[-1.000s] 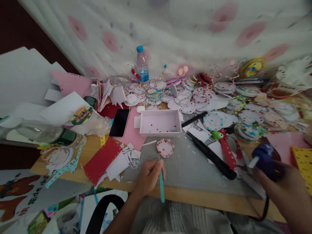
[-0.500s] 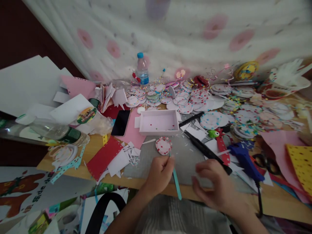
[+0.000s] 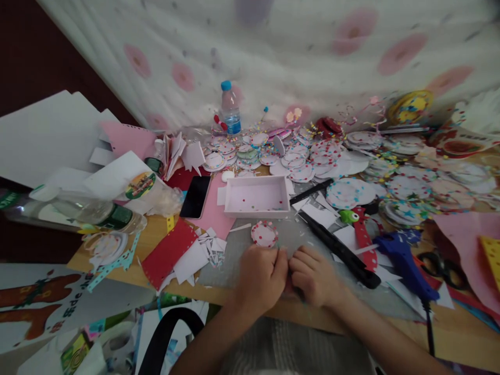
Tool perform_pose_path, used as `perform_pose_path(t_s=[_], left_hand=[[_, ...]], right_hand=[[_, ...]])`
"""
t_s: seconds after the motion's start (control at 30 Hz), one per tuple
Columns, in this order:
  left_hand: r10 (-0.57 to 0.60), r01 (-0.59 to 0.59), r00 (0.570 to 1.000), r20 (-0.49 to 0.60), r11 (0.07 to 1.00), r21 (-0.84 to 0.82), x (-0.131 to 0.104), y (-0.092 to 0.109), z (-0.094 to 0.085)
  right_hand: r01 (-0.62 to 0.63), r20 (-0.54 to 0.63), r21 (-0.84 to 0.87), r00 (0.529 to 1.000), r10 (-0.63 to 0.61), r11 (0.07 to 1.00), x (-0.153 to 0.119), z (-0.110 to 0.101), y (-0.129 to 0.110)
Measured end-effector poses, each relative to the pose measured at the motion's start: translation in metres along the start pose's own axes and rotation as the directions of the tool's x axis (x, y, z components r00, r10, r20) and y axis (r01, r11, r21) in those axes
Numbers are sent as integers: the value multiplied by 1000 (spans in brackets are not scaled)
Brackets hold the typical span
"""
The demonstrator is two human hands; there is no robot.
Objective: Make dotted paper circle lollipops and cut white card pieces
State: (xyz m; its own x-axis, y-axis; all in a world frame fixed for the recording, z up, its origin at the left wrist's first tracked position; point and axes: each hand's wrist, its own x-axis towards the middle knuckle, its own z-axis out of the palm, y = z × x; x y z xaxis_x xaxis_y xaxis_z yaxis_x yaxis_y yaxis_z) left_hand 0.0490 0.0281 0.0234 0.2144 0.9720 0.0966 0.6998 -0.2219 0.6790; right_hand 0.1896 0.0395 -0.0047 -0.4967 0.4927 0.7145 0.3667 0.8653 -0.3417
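Note:
My left hand (image 3: pixel 262 276) is closed in a pinch low over the front of the grey mat. The narrow teal strip it held is now almost wholly hidden by the fingers. Close against it, my right hand (image 3: pixel 315 276) is curled shut with its knuckles up; what lies inside its fingers is hidden. Just beyond my left hand is a small round white paper disc (image 3: pixel 264 234) edged with red dots. Whether that disc is joined to the strip I cannot tell. Behind it stands a shallow white box (image 3: pixel 257 214) with a few tiny dots inside.
To the right lie a black tool (image 3: pixel 339 250), a blue glue gun (image 3: pixel 406 260) and black scissors (image 3: pixel 443 271). A phone (image 3: pixel 195 197), red paper (image 3: pixel 169 253) and paper scraps (image 3: pixel 211 245) are on the left. Many decorated discs (image 3: pixel 297 156) and a bottle (image 3: pixel 230 110) line the back.
My right hand has moved left and inward, from apart with loose fingers to closed beside my left hand. The teal strip, plainly visible before, is now covered. The view has shifted slightly.

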Motion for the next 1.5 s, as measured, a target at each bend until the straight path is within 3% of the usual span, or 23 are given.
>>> perform_pose_path(t_s=[0.17, 0.3, 0.37, 0.43, 0.5, 0.6, 0.7, 0.87, 1.5], left_hand=[[79, -76, 992, -103, 996, 35, 1, -7, 3], [184, -185, 949, -256, 982, 18, 4, -39, -15], [256, -260, 918, -302, 965, 27, 7, -55, -22], [309, -309, 916, -257, 950, 39, 9, -67, -24], [337, -335, 929, -154, 941, 39, 12, -74, -20], [357, -355, 934, -26, 934, 47, 14, -80, -9], [340, -341, 940, 28, 939, 44, 15, -83, -2], [297, -297, 954, 35, 955, -10, 17, -85, -3], [325, -325, 945, 32, 946, -10, 19, -86, -3]], right_hand=[[-191, -127, 184, 968, 216, 964, -7, 7, 7], [-367, -290, 372, 826, 482, 852, -9, 7, 9], [-421, -316, 451, 749, 582, 787, -10, 6, 9], [-454, -304, 502, 704, 642, 736, -11, 5, 9], [-458, -273, 555, 688, 672, 695, -12, 5, 9], [-444, -217, 621, 695, 686, 646, -13, 5, 7], [-451, -172, 636, 708, 685, 626, -11, 7, 4], [-461, -130, 630, 731, 670, 625, -8, 10, 0], [-428, -104, 537, 821, 561, 727, -16, 21, 4]])
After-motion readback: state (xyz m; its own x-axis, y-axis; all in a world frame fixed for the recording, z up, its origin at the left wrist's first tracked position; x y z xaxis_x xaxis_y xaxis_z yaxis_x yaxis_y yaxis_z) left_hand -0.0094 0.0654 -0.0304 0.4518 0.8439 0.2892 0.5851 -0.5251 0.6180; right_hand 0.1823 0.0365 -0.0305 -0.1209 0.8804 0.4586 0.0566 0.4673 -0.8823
